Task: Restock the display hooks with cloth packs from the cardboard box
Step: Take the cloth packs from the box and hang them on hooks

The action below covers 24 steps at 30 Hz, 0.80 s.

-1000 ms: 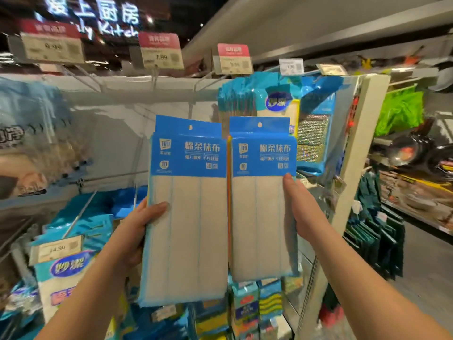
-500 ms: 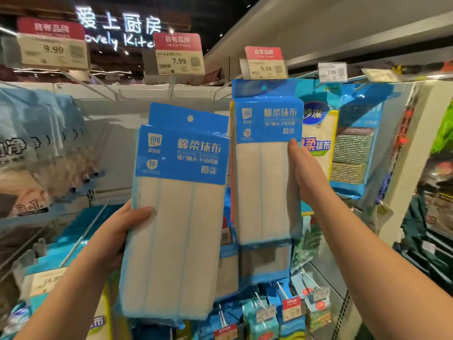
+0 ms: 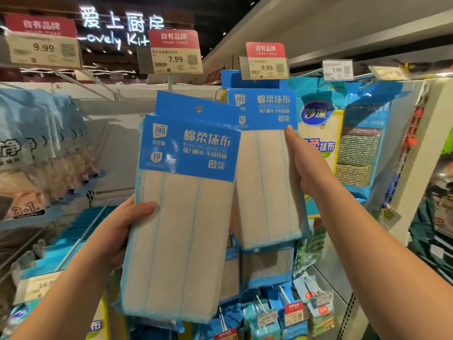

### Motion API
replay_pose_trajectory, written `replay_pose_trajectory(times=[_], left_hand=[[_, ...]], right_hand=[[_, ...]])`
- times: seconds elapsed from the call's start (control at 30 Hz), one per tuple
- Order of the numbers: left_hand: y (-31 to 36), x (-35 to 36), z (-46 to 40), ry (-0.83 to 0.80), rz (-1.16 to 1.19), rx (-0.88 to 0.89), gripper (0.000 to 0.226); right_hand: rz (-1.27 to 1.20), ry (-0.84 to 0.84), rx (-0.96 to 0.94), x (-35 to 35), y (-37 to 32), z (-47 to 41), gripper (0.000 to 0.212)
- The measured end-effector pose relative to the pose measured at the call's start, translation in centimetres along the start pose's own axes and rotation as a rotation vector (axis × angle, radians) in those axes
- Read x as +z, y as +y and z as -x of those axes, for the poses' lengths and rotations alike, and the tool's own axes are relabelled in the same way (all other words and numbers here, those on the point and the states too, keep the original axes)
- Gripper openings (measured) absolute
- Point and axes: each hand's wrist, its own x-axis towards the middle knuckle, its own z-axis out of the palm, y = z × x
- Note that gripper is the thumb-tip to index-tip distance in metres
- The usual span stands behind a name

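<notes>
My left hand (image 3: 117, 231) is gripping one cloth pack (image 3: 181, 217), below the 7.99 price tag (image 3: 175, 54); my right hand (image 3: 304, 163) is clasping another pack (image 3: 264, 182), right of it.

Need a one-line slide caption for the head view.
Each hand holds a cloth pack: right pack raised under the 9.99 tag, left pack lower.

A shop aisle under dim light. A glowing white sign (image 3: 115, 28) hangs against the dark ceiling at upper left, beside a pale ceiling beam (image 3: 318, 23) slanting to the right. A white back panel (image 3: 127, 148) runs behind the racks. At far right stands a white upright post (image 3: 416, 168); beyond it, blurred, perhaps more shelving (image 3: 438, 217).
</notes>
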Motion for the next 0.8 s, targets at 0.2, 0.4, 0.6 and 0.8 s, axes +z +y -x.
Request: replay_pose_trajectory(times=[0.2,0.4,0.6,0.8], left_hand=[[-0.2,0.5,0.1,0.045,0.033,0.014,0.037],[0.1,0.9,-0.1,0.061,0.023,0.008,0.043],[-0.4,-0.8,-0.3,0.037,0.124,-0.047,0.058],[-0.7,-1.1,-0.3,-0.030,0.161,-0.055,0.048]], right_hand=[[-0.038,0.006,0.015,-0.6,-0.1,0.0,0.016],[-0.074,0.016,0.014,-0.9,-0.4,-0.5,0.015],[-0.029,-0.022,0.061,-0.8,-0.9,-1.0,0.022],[0.014,0.007,0.059,-0.6,0.4,-1.6,0.021]])
